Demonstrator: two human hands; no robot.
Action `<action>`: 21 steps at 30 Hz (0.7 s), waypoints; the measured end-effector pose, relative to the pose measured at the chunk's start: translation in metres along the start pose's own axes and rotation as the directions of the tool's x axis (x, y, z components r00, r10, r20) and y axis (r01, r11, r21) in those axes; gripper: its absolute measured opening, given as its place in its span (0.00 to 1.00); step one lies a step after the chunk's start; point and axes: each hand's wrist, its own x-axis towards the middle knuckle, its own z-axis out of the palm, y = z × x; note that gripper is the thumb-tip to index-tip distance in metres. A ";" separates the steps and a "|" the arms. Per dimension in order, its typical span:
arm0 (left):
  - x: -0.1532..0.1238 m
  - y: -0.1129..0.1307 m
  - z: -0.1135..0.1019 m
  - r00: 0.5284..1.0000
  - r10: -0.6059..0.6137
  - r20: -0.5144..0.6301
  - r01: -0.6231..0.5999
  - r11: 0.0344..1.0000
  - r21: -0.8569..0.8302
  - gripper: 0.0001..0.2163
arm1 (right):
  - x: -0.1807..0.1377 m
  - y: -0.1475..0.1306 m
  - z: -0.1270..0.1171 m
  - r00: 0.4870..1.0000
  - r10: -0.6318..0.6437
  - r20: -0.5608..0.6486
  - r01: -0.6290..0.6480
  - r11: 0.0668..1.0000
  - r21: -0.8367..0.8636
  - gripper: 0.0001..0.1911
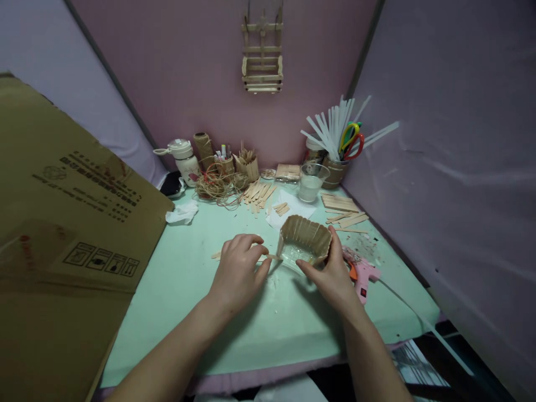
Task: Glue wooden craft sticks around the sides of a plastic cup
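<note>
My right hand (337, 276) is closed around the near right side of a small clear plastic box (307, 237), tilted so that its open top faces me. Craft sticks line part of its wall. Between the thumb and fingers of my left hand (240, 268) is a thin wooden craft stick (273, 257), its tip at the box's left edge. Another stick (215, 255) lies on the table, partly hidden behind my left hand. A pink hot glue gun (365, 276) lies just right of my right hand, its front partly covered.
A large cardboard box (84, 195) stands at the left. Loose craft sticks (259, 194), twine (220, 181), a plastic cup (311, 184) and a holder with scissors (352, 139) are at the back. More sticks (339, 202) lie at the right. A wooden rack (263, 56) hangs on the wall.
</note>
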 end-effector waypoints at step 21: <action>0.015 0.004 0.014 0.997 -0.074 0.019 0.077 0.971 -0.225 0.05 | -0.001 0.005 0.006 1.000 -0.009 -0.003 0.009 0.997 0.081 0.55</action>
